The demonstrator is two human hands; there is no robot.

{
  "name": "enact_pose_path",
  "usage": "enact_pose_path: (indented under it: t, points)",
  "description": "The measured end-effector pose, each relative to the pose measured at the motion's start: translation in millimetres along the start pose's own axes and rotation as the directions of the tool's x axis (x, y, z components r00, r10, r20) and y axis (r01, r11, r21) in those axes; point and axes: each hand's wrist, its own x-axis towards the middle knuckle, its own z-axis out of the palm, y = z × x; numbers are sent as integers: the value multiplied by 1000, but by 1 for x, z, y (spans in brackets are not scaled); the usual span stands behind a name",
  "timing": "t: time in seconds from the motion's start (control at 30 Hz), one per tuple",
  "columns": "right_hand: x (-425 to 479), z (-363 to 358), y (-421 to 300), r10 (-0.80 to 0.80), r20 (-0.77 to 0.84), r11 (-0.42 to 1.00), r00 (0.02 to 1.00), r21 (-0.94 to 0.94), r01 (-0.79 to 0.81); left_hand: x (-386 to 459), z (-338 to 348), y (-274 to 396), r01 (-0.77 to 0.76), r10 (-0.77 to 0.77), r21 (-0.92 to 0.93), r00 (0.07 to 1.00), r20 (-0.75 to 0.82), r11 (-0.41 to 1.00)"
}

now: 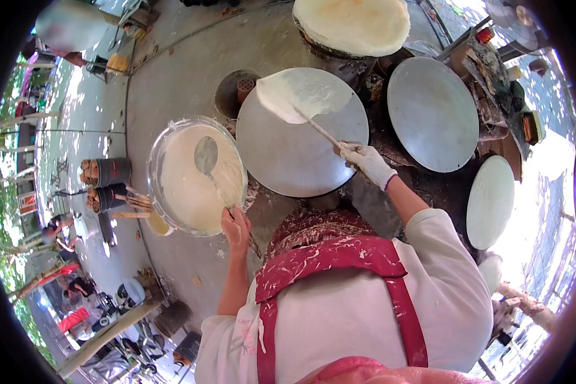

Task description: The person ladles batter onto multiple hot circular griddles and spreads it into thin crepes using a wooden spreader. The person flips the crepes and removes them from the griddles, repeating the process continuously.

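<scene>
My left hand [236, 229] is bare and grips the handle of a long ladle [206, 154], whose round bowl lies over the pale batter [182, 187] in a large round basin [152, 161]. On my right hand [367, 162] is a white glove smeared with batter, closed around a thin stick [322, 131]. That stick reaches over a round metal griddle [293, 163], its far end at a pale sheet of batter [281, 93] spread across the griddle's far part. The shape of the stick's tip is hard to tell under the batter.
At the top, another griddle carries a pale round sheet [353, 24]. A bare griddle [433, 115] stands on the right, with a pale-topped disc [490, 202] below it. Beyond the griddle is a dark pot [233, 96]; buckets [113, 173] stand at left. Several people are farther off.
</scene>
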Motion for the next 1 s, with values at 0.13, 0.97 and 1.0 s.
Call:
enact_pose_path:
  t: [0.13, 0.97, 1.0]
  points:
    - [-7, -46, -39, 16, 27, 969, 1000, -249, -9, -22, 11, 8, 49, -47, 35, 997, -65, 998]
    - [74, -83, -94, 56, 385, 855, 921, -495, 155, -79, 23, -23, 167, -165, -18, 944, -287, 986]
    - [78, -82, -108, 1, 361, 884, 932, -437, 168, -77, 23, -24, 165, -158, -2, 942, -295, 986]
